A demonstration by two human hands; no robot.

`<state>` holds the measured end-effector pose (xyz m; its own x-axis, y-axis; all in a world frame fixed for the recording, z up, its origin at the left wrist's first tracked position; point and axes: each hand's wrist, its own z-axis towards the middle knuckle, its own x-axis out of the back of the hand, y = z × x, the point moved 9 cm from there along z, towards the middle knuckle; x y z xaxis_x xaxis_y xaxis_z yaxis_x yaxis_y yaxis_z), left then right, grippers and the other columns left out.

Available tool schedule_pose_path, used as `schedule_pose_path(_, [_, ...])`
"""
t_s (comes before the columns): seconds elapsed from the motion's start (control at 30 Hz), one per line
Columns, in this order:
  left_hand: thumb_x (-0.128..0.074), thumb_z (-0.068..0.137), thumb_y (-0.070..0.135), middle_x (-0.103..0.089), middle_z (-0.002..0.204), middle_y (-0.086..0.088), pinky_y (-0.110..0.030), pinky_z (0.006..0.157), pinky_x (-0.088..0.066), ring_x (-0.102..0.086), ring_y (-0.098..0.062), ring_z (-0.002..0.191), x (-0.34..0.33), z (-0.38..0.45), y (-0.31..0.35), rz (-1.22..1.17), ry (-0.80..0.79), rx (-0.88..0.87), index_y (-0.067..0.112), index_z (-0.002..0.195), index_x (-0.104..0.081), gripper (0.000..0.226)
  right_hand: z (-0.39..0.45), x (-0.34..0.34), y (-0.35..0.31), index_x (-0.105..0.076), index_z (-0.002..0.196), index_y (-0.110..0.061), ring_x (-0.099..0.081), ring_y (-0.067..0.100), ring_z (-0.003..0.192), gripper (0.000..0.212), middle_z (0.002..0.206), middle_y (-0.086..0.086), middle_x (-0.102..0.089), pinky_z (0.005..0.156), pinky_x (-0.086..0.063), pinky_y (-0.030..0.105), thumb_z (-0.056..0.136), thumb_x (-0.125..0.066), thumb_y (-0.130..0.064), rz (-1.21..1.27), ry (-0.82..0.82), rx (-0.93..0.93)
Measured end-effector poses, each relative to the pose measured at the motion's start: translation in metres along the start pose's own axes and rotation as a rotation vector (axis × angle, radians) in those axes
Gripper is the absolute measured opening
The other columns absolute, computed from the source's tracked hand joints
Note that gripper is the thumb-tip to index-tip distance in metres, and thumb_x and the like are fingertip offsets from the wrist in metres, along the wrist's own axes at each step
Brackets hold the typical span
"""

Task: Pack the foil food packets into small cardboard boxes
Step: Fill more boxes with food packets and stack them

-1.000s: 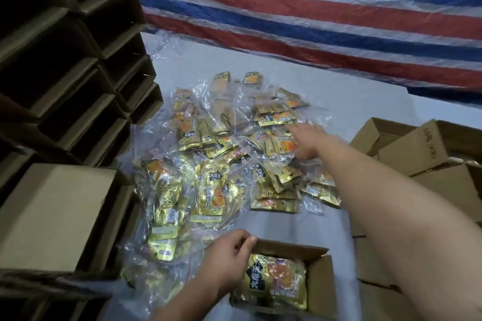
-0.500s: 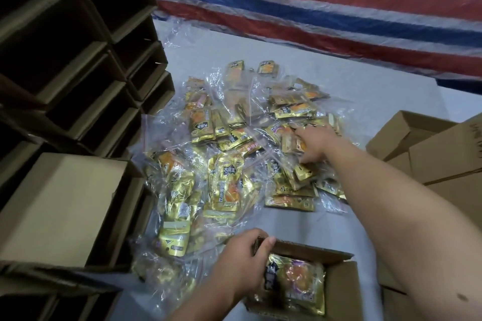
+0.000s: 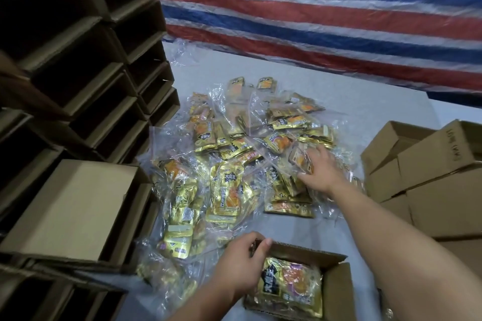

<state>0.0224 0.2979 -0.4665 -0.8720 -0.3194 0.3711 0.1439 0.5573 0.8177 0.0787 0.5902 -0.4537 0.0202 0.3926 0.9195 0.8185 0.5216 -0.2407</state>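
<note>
Left hand (image 3: 241, 264) grips the near-left rim of the small open box (image 3: 336, 292), thumb curled over the edge; a gold foil packet (image 3: 290, 286) lies inside, its black label unreadable. Right hand (image 3: 322, 173) pinches a bagged packet (image 3: 302, 160) on the pile of packets (image 3: 229, 164) ahead. Closed cartons (image 3: 440, 185) sit to its right, printing illegible.

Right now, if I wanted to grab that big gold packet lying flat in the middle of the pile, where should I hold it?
Probably by its bottom edge, the end nearest you. The big gold packet lies flat on top of the pile with that edge free, so fingers coming from the near side could slide under it and pinch. Its sides are crowded by loose clear bags.
</note>
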Motion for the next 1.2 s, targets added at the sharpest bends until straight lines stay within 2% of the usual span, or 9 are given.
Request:
schedule_pose_path(0.2, [-0.048,0.093,0.058,-0.066,0.085,0.006,-0.036,0.080,-0.056,-0.064,-0.008,0.079,0.000,0.000,-0.002,-0.037,0.015,0.011,0.039,0.090,-0.061,0.024,0.000,-0.019,-0.004,-0.015,0.156,-0.038,-0.022,0.032,0.146,0.098,0.160,0.005,-0.014,0.113,-0.032,0.053,0.080,-0.075,-0.050,-0.090,0.094,0.060])
schedule_pose_path(0.37, [-0.047,0.094,0.056,-0.067,0.085,0.006,-0.038,0.081,-0.056,-0.065,-0.010,0.080,-0.001,0.000,-0.002,-0.043,0.009,0.010,0.033,0.090,-0.062,0.028,0.006,-0.035,0.018,-0.024,0.152,-0.012,-0.036,0.031,0.136,0.110,0.149,0.013,-0.033,0.112,-0.034,0.048,0.070,-0.080,-0.059,0.183,0.099,-0.091])
schedule_pose_path(0.6, [-0.049,0.094,0.055,-0.067,0.086,0.004,-0.039,0.080,-0.057,-0.066,-0.012,0.081,-0.001,0.000,-0.003,-0.074,0.017,0.017,0.034,0.090,-0.063,0.026,0.015,-0.033,0.008,-0.038,0.135,-0.015,-0.053,0.028,0.118,0.084,0.129,0.007,-0.055,0.107,-0.037,0.051,0.076,-0.071,-0.065,-0.109,0.033,-0.019])
schedule_pose_path(0.7, [-0.048,0.094,0.056,-0.068,0.085,0.003,-0.038,0.078,-0.057,-0.066,-0.010,0.079,-0.001,-0.001,-0.003,-0.062,0.016,0.005,0.035,0.089,-0.062,0.026,0.008,-0.023,-0.003,-0.034,0.143,-0.015,-0.051,0.029,0.125,0.087,0.139,0.008,-0.051,0.109,-0.037,0.051,0.078,-0.070,-0.061,-0.153,0.052,0.034])
schedule_pose_path(0.8, [-0.047,0.094,0.056,-0.068,0.083,0.005,-0.035,0.077,-0.057,-0.066,-0.007,0.078,-0.001,-0.001,-0.003,-0.044,0.013,0.000,0.036,0.089,-0.062,0.025,-0.007,0.000,-0.001,-0.028,0.150,-0.019,-0.051,0.032,0.127,0.095,0.144,0.008,-0.049,0.105,-0.045,0.050,0.077,-0.076,-0.053,0.114,0.128,0.010])
schedule_pose_path(0.93, [-0.046,0.096,0.055,-0.068,0.080,0.005,-0.034,0.076,-0.057,-0.066,-0.008,0.074,0.000,0.002,0.001,-0.001,-0.014,-0.006,0.034,0.089,-0.061,0.027,-0.043,0.041,0.029,-0.038,0.142,-0.024,-0.057,0.022,0.104,0.085,0.121,-0.002,-0.056,0.085,-0.047,0.037,0.074,-0.079,-0.054,0.594,0.305,-0.122])
schedule_pose_path(1.07, [-0.046,0.097,0.052,-0.068,0.080,0.003,-0.036,0.075,-0.056,-0.066,-0.012,0.075,-0.001,0.003,0.005,0.030,-0.022,-0.013,0.032,0.089,-0.061,0.026,-0.086,0.042,0.067,-0.044,0.141,-0.019,-0.056,0.029,0.119,0.066,0.139,0.007,-0.054,0.097,-0.047,0.043,0.086,-0.075,-0.037,1.063,0.404,-0.389])
schedule_pose_path(1.13, [-0.047,0.097,0.051,-0.068,0.080,0.002,-0.037,0.074,-0.056,-0.066,-0.015,0.075,-0.001,0.002,0.006,0.029,-0.031,-0.008,0.031,0.089,-0.061,0.026,-0.104,0.032,0.072,-0.058,0.125,-0.015,-0.068,0.029,0.100,0.040,0.118,0.011,-0.068,0.090,-0.055,0.045,0.090,-0.069,-0.032,1.420,0.375,-0.473])
schedule_pose_path(1.2, [-0.047,0.097,0.050,-0.068,0.081,0.000,-0.037,0.074,-0.056,-0.067,-0.017,0.076,-0.001,-0.001,0.005,0.032,-0.040,-0.007,0.030,0.090,-0.061,0.026,-0.122,0.026,0.066,-0.065,0.101,-0.015,-0.071,0.022,0.072,0.021,0.086,0.007,-0.074,0.067,-0.059,0.035,0.096,-0.059,-0.034,1.699,0.292,-0.494])
